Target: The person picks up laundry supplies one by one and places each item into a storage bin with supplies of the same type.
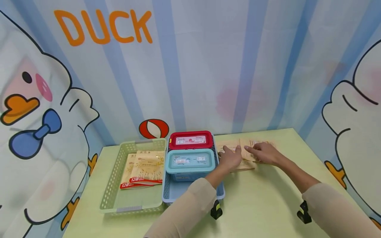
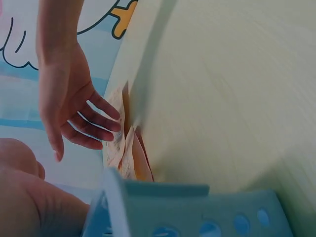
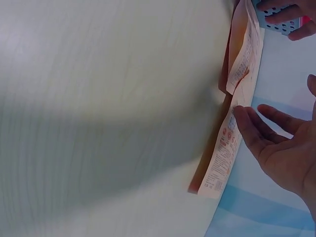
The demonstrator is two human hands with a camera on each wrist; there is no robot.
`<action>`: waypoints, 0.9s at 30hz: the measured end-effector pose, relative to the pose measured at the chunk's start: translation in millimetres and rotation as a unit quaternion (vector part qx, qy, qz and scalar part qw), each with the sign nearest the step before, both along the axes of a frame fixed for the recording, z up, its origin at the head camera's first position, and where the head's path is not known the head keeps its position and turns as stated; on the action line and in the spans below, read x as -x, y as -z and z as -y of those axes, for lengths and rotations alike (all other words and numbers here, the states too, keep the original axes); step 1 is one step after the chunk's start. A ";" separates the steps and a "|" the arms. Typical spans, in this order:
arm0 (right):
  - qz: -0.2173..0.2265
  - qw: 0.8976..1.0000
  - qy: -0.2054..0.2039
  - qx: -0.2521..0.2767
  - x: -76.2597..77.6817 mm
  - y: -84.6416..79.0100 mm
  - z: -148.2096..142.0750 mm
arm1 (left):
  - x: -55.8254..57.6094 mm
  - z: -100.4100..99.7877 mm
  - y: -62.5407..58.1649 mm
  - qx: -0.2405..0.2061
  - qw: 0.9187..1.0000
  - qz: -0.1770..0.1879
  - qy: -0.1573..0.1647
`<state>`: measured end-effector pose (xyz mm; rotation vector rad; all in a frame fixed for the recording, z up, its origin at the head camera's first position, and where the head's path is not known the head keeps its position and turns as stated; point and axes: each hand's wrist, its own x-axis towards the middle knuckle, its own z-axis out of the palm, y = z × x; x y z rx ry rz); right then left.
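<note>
Several flat beige printed packets [image 1: 244, 166] lie overlapping on the table to the right of the baskets. My left hand [image 1: 231, 159] is over the left packets, fingers spread and loosely bent, beside the blue basket [image 1: 168, 197]. Over the right-hand packet [image 3: 222, 160] is my right hand [image 1: 266, 153], its fingertips right at the packet's edge. In the right wrist view its fingers are relaxed and apart from the thumb. One packet [image 2: 140, 155] stands slightly puffed open near the basket in the left wrist view.
The blue basket contains a red-lidded box [image 1: 190, 136] and a light blue-lidded box [image 1: 190, 165]. Left of it, a green basket [image 1: 110, 195] holds beige packets [image 1: 147, 163] with red bands. A duck-printed curtain [image 1: 205, 66] hangs behind the pale table [image 1: 268, 208].
</note>
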<state>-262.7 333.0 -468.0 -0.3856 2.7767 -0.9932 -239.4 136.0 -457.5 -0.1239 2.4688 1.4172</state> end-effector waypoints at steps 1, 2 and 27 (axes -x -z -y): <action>0.004 1.000 0.003 0.000 -1.0 0.7 -0.1 | 0.3 -0.5 1.2 -0.003 1.000 0.003 -0.006; 0.009 1.000 0.006 -0.002 -1.9 1.2 0.1 | 0.4 -0.9 1.8 -0.008 1.000 0.007 -0.012; 0.133 0.983 0.097 0.080 -12.7 9.8 13.6 | 0.2 -7.0 0.6 -0.070 0.994 0.024 -0.079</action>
